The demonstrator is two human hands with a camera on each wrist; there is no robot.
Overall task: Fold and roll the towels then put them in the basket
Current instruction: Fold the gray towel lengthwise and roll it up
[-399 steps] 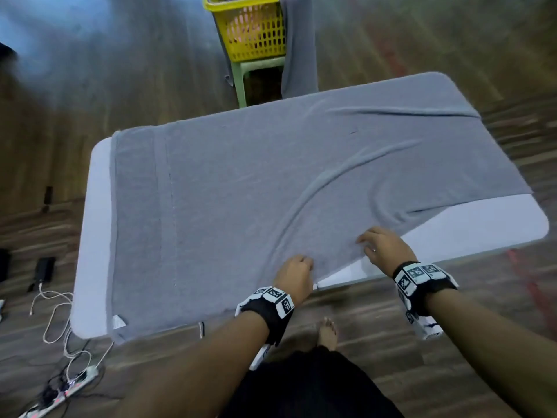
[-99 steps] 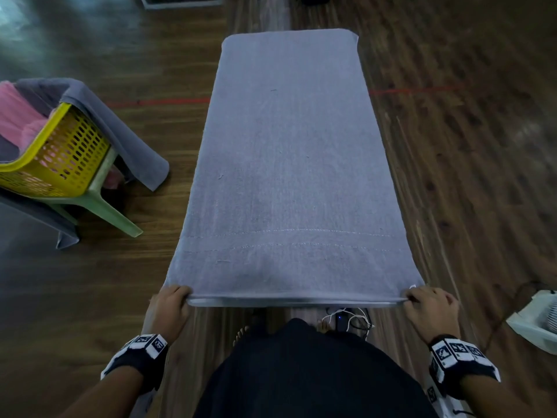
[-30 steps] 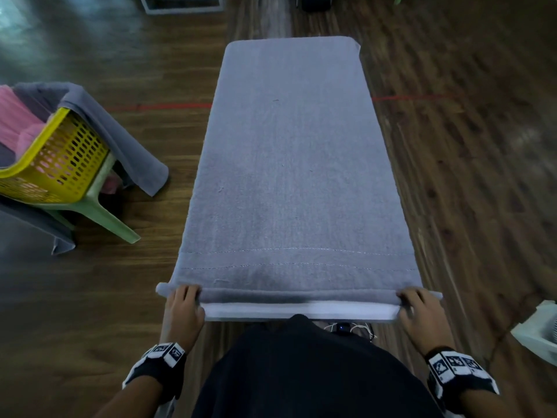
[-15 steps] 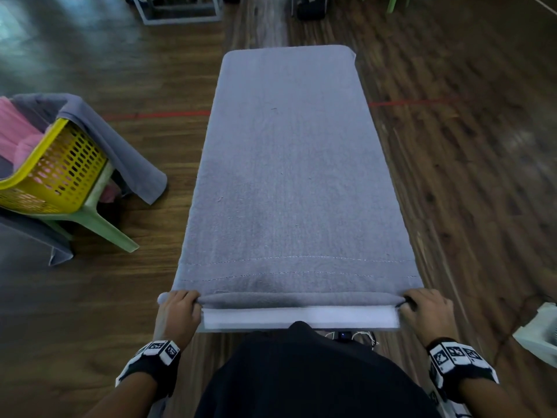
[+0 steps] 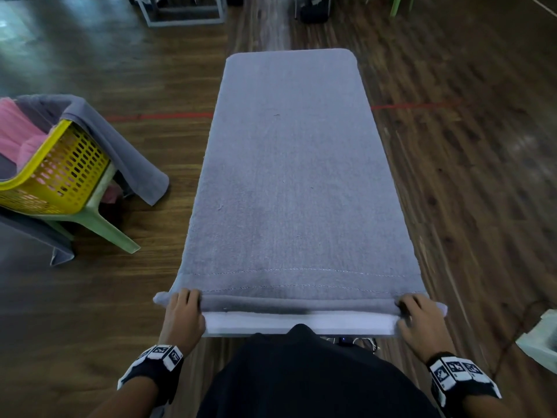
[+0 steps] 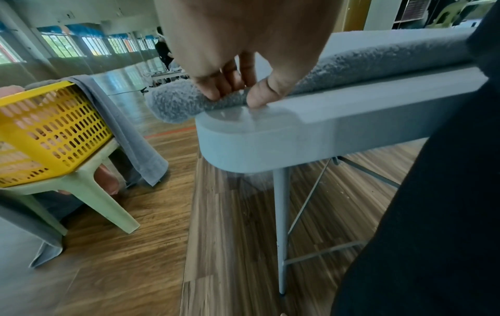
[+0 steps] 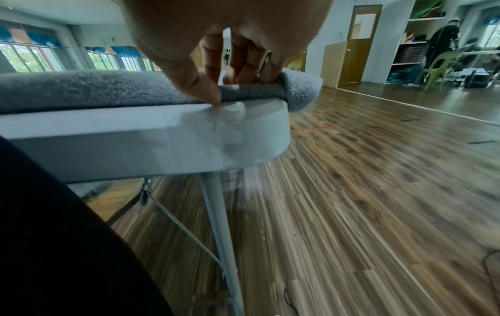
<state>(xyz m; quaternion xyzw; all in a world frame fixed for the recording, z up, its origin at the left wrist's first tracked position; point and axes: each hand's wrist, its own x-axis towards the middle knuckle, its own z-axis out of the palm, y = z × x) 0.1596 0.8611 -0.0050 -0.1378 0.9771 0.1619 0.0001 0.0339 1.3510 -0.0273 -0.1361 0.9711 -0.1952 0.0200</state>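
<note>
A long grey towel [image 5: 292, 176], folded lengthwise, covers the white table [image 5: 301, 322] from the far end to near me. Its near edge is turned into a thin roll [image 5: 298, 303]. My left hand [image 5: 184, 309] curls over the roll's left end [image 6: 178, 102], thumb against the tabletop. Over at the right end [image 7: 297, 89], my right hand [image 5: 419, 312] grips the roll the same way. The yellow basket [image 5: 63, 167] sits on a green chair [image 5: 99, 212] to the left.
Pink towels [image 5: 15, 131] and a draped grey towel [image 5: 120, 146] lie in and over the basket. A pale plastic object [image 5: 539, 339] stands on the wooden floor at the right. Cables [image 5: 355, 340] lie under the table's near end.
Over the last second both hands turned the near edge of the towel a little further away from me, and slightly more bare white table shows in front of the roll.
</note>
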